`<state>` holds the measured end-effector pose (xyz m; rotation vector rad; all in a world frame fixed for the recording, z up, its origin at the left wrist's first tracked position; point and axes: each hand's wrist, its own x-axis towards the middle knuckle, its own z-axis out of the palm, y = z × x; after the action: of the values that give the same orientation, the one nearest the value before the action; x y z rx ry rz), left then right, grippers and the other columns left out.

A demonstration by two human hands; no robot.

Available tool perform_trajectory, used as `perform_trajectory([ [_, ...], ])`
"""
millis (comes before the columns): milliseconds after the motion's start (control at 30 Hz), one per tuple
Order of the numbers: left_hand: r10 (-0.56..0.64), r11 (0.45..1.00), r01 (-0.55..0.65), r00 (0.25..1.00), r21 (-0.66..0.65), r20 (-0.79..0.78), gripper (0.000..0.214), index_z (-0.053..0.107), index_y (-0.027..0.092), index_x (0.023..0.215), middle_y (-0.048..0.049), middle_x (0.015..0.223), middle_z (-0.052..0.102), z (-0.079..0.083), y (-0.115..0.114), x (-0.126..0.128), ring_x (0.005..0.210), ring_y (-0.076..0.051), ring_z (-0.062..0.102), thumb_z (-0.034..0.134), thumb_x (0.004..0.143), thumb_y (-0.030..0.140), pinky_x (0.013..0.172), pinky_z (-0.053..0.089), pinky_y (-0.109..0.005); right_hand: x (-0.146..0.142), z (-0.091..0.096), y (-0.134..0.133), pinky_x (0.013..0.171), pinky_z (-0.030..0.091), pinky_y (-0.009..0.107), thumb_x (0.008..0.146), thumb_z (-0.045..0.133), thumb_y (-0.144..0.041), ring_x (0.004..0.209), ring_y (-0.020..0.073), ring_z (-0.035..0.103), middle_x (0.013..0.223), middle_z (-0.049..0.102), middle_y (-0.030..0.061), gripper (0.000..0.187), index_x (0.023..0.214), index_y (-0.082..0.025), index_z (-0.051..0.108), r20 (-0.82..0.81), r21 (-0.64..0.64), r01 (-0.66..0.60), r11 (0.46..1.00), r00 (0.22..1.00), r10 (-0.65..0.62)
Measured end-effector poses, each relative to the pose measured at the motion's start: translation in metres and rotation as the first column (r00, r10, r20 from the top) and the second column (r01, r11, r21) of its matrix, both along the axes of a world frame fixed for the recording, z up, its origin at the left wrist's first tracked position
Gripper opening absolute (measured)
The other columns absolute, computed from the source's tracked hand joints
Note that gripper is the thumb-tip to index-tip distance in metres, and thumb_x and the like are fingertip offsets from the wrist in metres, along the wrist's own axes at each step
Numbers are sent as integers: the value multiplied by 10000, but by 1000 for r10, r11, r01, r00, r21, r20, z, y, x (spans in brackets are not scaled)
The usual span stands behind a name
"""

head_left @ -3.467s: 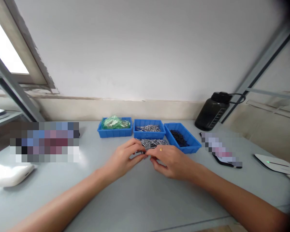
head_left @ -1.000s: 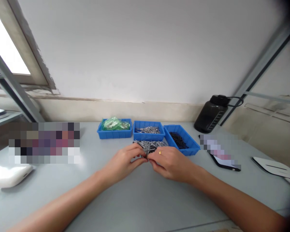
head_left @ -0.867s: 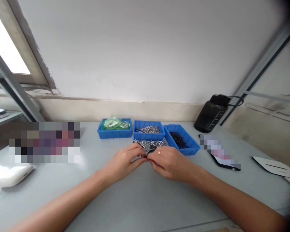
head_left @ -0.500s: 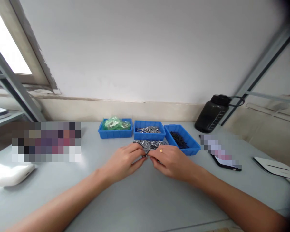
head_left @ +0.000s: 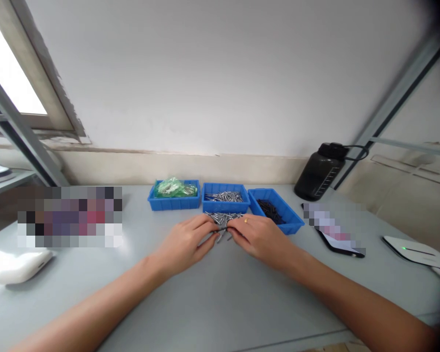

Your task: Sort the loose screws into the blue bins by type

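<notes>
Close together over the grey table, my left hand and my right hand face each other with fingers pinched. Both have hold of a thin dark rod-like piece spanning the gap between them; its exact kind is too small to make out. Just behind the fingertips lies a heap of slim silver metal pins, partly hidden by my hands. A few silver pins poke out below the dark piece, between the hands. My right hand wears a gold ring.
Behind the heap stand three blue bins: one holding a green plastic bag, one with silver pins, and an angled one with black pieces. A dark bottle, a phone and white devices sit around.
My fingertips have drawn slightly apart and up, so the dark piece and silver pins below it now show more clearly. The view has shifted a little.
</notes>
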<state>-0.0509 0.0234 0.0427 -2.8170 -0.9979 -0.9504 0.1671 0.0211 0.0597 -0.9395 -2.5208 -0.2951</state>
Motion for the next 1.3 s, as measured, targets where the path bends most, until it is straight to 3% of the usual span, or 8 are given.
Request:
perform_trajectory([
  [133, 16, 1000, -16, 1000, -15, 16, 200, 584, 181, 1013, -59, 939, 613, 1, -1, 1, 837, -166, 588, 415, 939, 258, 727, 497, -304, -1, 0, -2, 659, 441, 283, 927, 421, -203, 732, 166, 580, 741, 611, 36, 175, 902, -166, 590, -43, -36, -3, 999, 999, 1],
  [267, 34, 999, -34, 999, -23, 16, 194, 587, 182, 992, -56, 940, 618, 1, 0, 1, 843, -169, 595, 415, 942, 258, 742, 497, -305, -1, 1, -3, 761, 479, 314, 895, 476, -198, 907, 193, 570, 947, 614, 75, 136, 999, -162, 555, -95, -107, -28, 994, 995, 18],
  [367, 66, 998, -66, 998, -22, 25, 201, 581, 184, 1005, -58, 964, 619, -1, 2, 0, 870, -173, 598, 399, 948, 247, 766, 499, -312, -2, 2, -3, 839, 481, 352, 885, 482, -187, 1003, 213, 544, 1054, 588, 106, 153, 1015, -159, 558, -56, -90, -95, 991, 994, 90],
  [533, 83, 996, -83, 996, -27, 13, 212, 563, 189, 1056, -52, 985, 622, -6, 3, -1, 877, -172, 600, 383, 955, 237, 764, 502, -322, -3, 4, -4, 860, 480, 351, 885, 453, -147, 983, 199, 551, 1015, 602, 104, 170, 1001, -151, 577, -12, -93, -175, 980, 984, 175],
  [867, 89, 995, -89, 996, -40, 8, 229, 574, 191, 1056, -53, 955, 629, -5, 3, -1, 859, -171, 607, 376, 953, 238, 751, 506, -316, -2, 4, -2, 871, 467, 336, 899, 452, -168, 973, 185, 546, 1004, 609, 95, 189, 1030, -156, 588, -12, -124, -204, 971, 979, 204],
  [1067, 177, 982, -178, 984, -71, -16, 238, 524, 204, 1113, -60, 1032, 633, -5, 3, 0, 949, -213, 597, 402, 943, 319, 785, 507, -363, 2, 5, 1, 783, 483, 316, 895, 477, -198, 904, 179, 554, 914, 606, 69, 156, 992, -172, 597, -44, -135, -96, 986, 995, 90],
  [1300, 166, 978, -183, 973, -99, -158, 190, 578, 193, 989, -54, 906, 631, -8, 5, 0, 858, -226, 605, 427, 916, 281, 734, 501, -365, 5, 2, 6, 754, 477, 301, 899, 486, -219, 875, 174, 566, 899, 606, 52, 150, 986, -181, 602, -37, -126, -8, 992, 999, 3],
])
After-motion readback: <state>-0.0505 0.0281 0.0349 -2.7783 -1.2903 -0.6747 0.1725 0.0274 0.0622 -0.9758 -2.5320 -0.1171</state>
